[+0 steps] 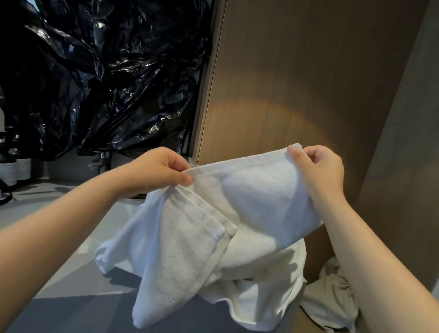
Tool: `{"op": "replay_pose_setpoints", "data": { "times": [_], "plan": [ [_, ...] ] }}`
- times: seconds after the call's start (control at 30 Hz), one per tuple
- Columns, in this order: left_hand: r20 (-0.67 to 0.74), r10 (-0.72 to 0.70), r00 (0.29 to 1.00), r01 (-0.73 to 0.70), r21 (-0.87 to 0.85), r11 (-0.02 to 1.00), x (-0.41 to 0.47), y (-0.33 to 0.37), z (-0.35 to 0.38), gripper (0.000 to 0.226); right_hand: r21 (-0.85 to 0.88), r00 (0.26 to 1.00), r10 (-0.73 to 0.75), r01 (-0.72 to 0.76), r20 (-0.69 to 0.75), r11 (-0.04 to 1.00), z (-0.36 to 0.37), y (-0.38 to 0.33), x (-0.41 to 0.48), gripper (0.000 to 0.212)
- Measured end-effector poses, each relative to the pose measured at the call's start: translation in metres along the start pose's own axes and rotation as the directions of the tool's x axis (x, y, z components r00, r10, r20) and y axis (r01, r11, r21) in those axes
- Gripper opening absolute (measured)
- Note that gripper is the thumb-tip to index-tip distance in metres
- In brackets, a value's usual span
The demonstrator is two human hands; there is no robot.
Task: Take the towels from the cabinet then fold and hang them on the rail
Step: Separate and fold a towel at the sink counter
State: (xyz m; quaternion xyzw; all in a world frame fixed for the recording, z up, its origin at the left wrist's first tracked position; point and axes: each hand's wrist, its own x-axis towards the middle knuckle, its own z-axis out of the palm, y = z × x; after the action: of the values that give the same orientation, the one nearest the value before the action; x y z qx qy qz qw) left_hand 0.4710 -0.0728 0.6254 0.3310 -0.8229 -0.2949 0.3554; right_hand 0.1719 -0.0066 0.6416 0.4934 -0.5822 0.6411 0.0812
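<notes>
A white towel [250, 195] hangs in the air at the centre of the head view, stretched between both hands. My left hand [157, 170] pinches its upper left edge between thumb and fingers. My right hand [318, 169] pinches the upper right corner, a little higher. The towel's lower part droops in folds onto a heap of more white towels [264, 283] lying on the grey counter [68, 272]. No rail is in view.
A wooden cabinet panel [298, 80] rises behind the towel. Black plastic sheeting [98, 59] covers the wall at the left, with dark pump bottles [2, 159] and a tap [100, 161] below it. A crumpled pale cloth [334, 299] lies lower right.
</notes>
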Motion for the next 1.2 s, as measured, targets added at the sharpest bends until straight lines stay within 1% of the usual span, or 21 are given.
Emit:
{"op": "replay_pose_setpoints", "data": {
  "times": [0.07,0.13,0.17,0.27,0.3,0.37,0.4,0.43,0.47,0.5,0.57,0.6,0.67,0.73,0.8,0.87,0.93,1.0,1.07,1.1,1.2],
  "plan": [
    [0.037,-0.034,0.999,0.031,0.087,0.996,0.016,-0.005,-0.001,0.01,0.003,0.995,0.088,-0.088,0.048,0.996,0.006,0.011,0.005,0.036],
    [0.061,-0.104,0.993,0.094,0.145,0.985,0.027,-0.015,0.005,0.008,-0.003,0.982,0.161,-0.161,0.104,0.987,0.014,0.027,0.003,0.029],
    [0.065,-0.144,0.987,0.134,0.134,0.982,0.032,-0.022,0.011,0.007,-0.015,0.973,0.188,-0.188,0.13,0.982,0.018,0.038,0.0,0.024],
    [0.077,-0.231,0.97,0.23,0.014,0.973,0.038,-0.046,0.028,0.006,-0.085,0.94,0.276,-0.264,0.2,0.961,0.03,0.07,-0.016,0.008],
    [0.077,-0.248,0.966,0.25,-0.022,0.968,0.039,-0.054,0.033,0.008,-0.108,0.926,0.298,-0.28,0.231,0.954,0.031,0.077,-0.021,0.012],
    [0.056,-0.272,0.961,0.275,-0.072,0.959,0.038,-0.07,0.041,0.012,-0.128,0.919,0.268,-0.24,0.29,0.962,0.031,0.085,-0.032,0.036],
    [0.041,-0.281,0.959,0.283,-0.09,0.955,0.037,-0.076,0.043,0.012,-0.134,0.929,0.216,-0.183,0.302,0.974,0.031,0.085,-0.04,0.042],
    [0.031,-0.288,0.957,0.29,-0.107,0.951,0.036,-0.082,0.044,0.011,-0.124,0.937,0.144,-0.109,0.318,0.986,0.03,0.082,-0.049,0.042],
    [0.027,-0.294,0.955,0.295,-0.129,0.947,0.034,-0.086,0.044,0.01,-0.098,0.933,0.064,-0.031,0.354,0.995,0.031,0.077,-0.06,0.038],
    [0.022,-0.299,0.954,0.299,-0.151,0.942,0.032,-0.09,0.043,0.009,-0.048,0.911,-0.007,0.029,0.411,0.998,0.032,0.072,-0.072,0.031],
    [-0.007,-0.301,0.954,0.296,-0.157,0.942,0.029,-0.09,0.044,0.008,0.006,0.824,-0.069,0.079,0.563,0.997,0.039,0.06,-0.096,0.026],
    [-0.032,-0.294,0.955,0.287,-0.14,0.948,0.027,-0.088,0.045,0.009,-0.004,0.774,-0.059,0.079,0.631,0.997,0.043,0.054,-0.106,0.03],
    [-0.09,-0.277,0.957,0.27,-0.08,0.96,0.02,-0.081,0.047,0.018,-0.049,0.695,0.024,0.016,0.719,0.999,0.051,0.045,-0.118,0.043],
    [-0.16,-0.245,0.956,0.245,-0.015,0.969,0.008,-0.072,0.047,0.028,-0.072,0.67,0.091,-0.056,0.737,0.996,0.056,0.043,-0.121,0.051],
    [-0.242,-0.16,0.957,0.182,0.072,0.981,-0.013,-0.063,0.043,0.028,-0.074,0.673,0.116,-0.091,0.731,0.993,0.057,0.04,-0.12,0.052],
    [-0.319,-0.06,0.946,0.113,0.15,0.982,-0.043,-0.054,0.041,0.023,-0.079,0.673,0.115,-0.085,0.731,0.993,0.055,0.036,-0.121,0.063],
    [-0.389,-0.028,0.921,0.068,0.089,0.994,-0.078,-0.051,0.043,0.015,-0.101,0.674,0.11,-0.052,0.73,0.994,0.053,0.03,-0.127,0.072],
    [-0.447,-0.053,0.893,0.06,0.002,0.998,-0.114,-0.053,0.05,0.008,-0.128,0.696,0.115,-0.034,0.709,0.991,0.052,0.024,-0.135,0.065],
    [-0.467,-0.093,0.879,0.085,-0.038,0.996,-0.147,-0.059,0.06,0.004,-0.153,0.734,0.137,-0.045,0.665,0.987,0.052,0.018,-0.143,0.05],
    [-0.473,-0.119,0.873,0.107,-0.053,0.993,-0.161,-0.063,0.065,0.002,-0.176,0.754,0.147,-0.043,0.64,0.983,0.052,0.015,-0.148,0.049],
    [-0.512,-0.266,0.817,0.223,-0.145,0.964,-0.194,-0.081,0.086,0.006,-0.253,0.821,0.139,0.006,0.553,0.967,0.049,0.005,-0.164,0.068]
  ]
}}
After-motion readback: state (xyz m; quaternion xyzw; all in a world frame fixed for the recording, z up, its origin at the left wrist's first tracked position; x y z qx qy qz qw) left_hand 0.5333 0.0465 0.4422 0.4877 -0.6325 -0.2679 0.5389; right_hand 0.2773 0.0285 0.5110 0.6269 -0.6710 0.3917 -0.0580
